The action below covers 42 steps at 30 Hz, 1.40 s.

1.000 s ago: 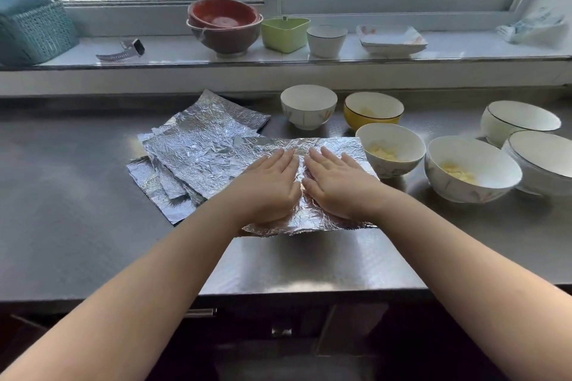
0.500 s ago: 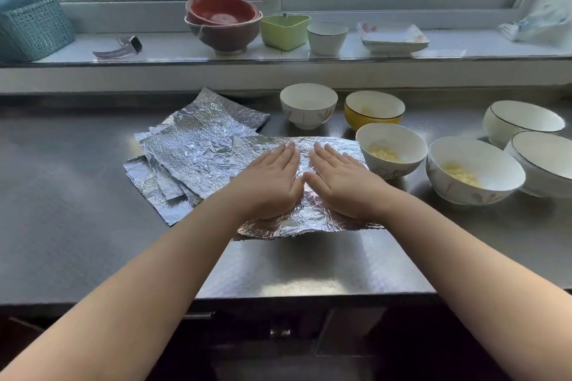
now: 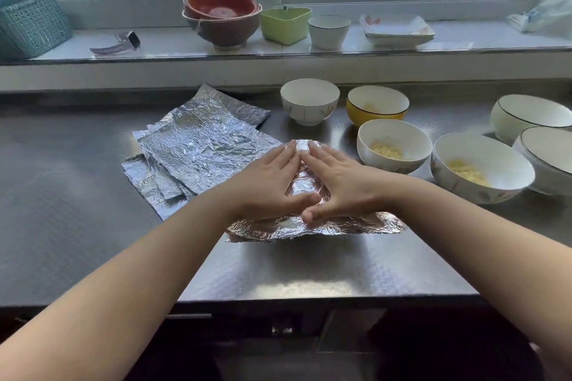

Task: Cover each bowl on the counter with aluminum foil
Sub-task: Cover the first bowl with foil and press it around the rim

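Observation:
A crinkled foil sheet point(image 3: 312, 227) lies on the steel counter in front of me. My left hand point(image 3: 266, 185) and my right hand point(image 3: 340, 185) press flat on it side by side, fingertips and thumbs nearly meeting. More foil sheets point(image 3: 201, 148) are stacked to the left. Several open bowls stand to the right: a white bowl point(image 3: 309, 100), a yellow bowl point(image 3: 376, 105), a white bowl with yellow food point(image 3: 393, 144), another with food point(image 3: 481, 167), and two more white bowls point(image 3: 529, 116) at the right edge.
The windowsill behind holds stacked red-brown bowls point(image 3: 221, 17), a green dish point(image 3: 284, 23), a white cup point(image 3: 328, 31), square plates point(image 3: 396, 29), a watch point(image 3: 117, 43) and a teal basket point(image 3: 29, 25). The counter's front edge point(image 3: 278, 300) runs below my forearms.
Both hands have turned inward on the foil so the fingertips and thumbs meet in a triangle. The sheet's far part now looks bunched under my fingers.

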### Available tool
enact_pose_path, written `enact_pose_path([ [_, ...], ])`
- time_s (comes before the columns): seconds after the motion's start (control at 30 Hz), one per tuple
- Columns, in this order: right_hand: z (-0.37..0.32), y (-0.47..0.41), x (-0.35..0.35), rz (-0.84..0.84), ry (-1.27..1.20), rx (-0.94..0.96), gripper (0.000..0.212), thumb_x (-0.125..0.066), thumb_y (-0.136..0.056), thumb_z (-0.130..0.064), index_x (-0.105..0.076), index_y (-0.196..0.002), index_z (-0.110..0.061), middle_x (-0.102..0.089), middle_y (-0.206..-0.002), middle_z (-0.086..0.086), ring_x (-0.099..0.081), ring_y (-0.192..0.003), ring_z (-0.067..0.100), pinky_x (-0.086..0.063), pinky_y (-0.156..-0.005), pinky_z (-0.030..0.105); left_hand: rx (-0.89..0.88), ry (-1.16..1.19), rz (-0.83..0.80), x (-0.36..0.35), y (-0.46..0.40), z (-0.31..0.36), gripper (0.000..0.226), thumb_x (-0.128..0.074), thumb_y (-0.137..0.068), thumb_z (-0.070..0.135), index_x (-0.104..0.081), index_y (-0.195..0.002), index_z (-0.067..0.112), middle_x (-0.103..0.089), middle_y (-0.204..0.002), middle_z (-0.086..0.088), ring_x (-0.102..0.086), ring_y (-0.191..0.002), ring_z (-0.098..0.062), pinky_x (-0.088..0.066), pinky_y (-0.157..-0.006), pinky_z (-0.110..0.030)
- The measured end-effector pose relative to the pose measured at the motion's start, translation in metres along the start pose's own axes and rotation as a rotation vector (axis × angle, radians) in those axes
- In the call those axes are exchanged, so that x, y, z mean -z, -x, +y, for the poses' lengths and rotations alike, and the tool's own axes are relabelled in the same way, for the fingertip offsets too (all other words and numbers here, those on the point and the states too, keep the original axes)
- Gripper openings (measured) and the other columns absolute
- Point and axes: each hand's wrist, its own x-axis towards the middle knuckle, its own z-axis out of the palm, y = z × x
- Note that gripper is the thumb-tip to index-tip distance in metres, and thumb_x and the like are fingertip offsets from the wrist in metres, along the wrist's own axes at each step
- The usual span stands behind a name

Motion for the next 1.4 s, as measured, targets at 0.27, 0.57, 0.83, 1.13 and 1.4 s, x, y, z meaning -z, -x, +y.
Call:
enact_pose_path([
  [0.27, 0.010, 0.007, 0.015, -0.173, 0.028, -0.008, 0.141, -0.068, -0.058, -0.079, 0.021, -0.153, -0.024, 0.031, -0.157, -0.012, 0.019, -0.148, 0.014, 0.003, -0.122, 0.034, -0.051, 0.147, -0.149, 0.013, 0.004, -0.014, 0.136, -0.045, -0.052, 0.091, 0.009, -0.156, 0.021, 0.023, -0.161, 0.008, 0.020, -0.146, -0.007, 0.009, -0.114, -0.026],
  [0.57, 0.023, 0.011, -0.005, 0.014, -0.114, 0.033, 0.141, -0.086, -0.061, -0.053, 0.014, -0.154, -0.021, 0.016, -0.162, -0.003, 0.009, -0.148, 0.006, 0.003, -0.109, 0.010, -0.141, 0.220, -0.088, 0.006, 0.012, -0.022, 0.128, -0.080, -0.057, 0.067, -0.001, -0.154, 0.042, 0.020, -0.157, 0.023, 0.015, -0.144, -0.004, 0.002, -0.117, -0.033],
  [0.83, 0.034, 0.015, -0.021, 0.102, -0.469, 0.067, 0.141, -0.095, -0.056, -0.030, 0.007, -0.153, -0.040, -0.008, -0.157, -0.011, -0.013, -0.144, 0.003, -0.012, -0.112, 0.013, -0.214, 0.548, 0.243, -0.023, 0.020, -0.027, 0.124, -0.094, -0.051, 0.045, -0.020, -0.151, 0.044, -0.007, -0.153, 0.017, -0.010, -0.145, 0.001, -0.015, -0.115, -0.013],
  [1.13, 0.040, 0.020, -0.057, 0.135, -0.878, 0.044, 0.137, -0.080, -0.067, 0.014, 0.017, -0.150, -0.039, -0.034, -0.138, -0.021, -0.058, -0.113, -0.007, -0.049, -0.094, 0.016, -0.059, 1.142, 0.215, -0.047, 0.033, -0.009, 0.131, -0.074, -0.064, -0.025, 0.000, -0.151, 0.040, -0.023, -0.147, 0.008, -0.073, -0.072, -0.012, -0.055, -0.062, -0.018],
  [1.4, 0.037, 0.016, -0.069, 0.187, -0.813, -0.004, 0.137, -0.094, -0.055, -0.029, 0.014, -0.136, -0.051, -0.025, -0.143, -0.034, -0.028, -0.139, -0.006, -0.024, -0.119, 0.028, 0.046, 1.158, 0.193, -0.065, 0.031, -0.017, 0.136, -0.078, -0.065, -0.017, 0.013, -0.152, 0.035, -0.036, -0.148, 0.007, -0.061, -0.110, -0.007, -0.053, -0.081, -0.028],
])
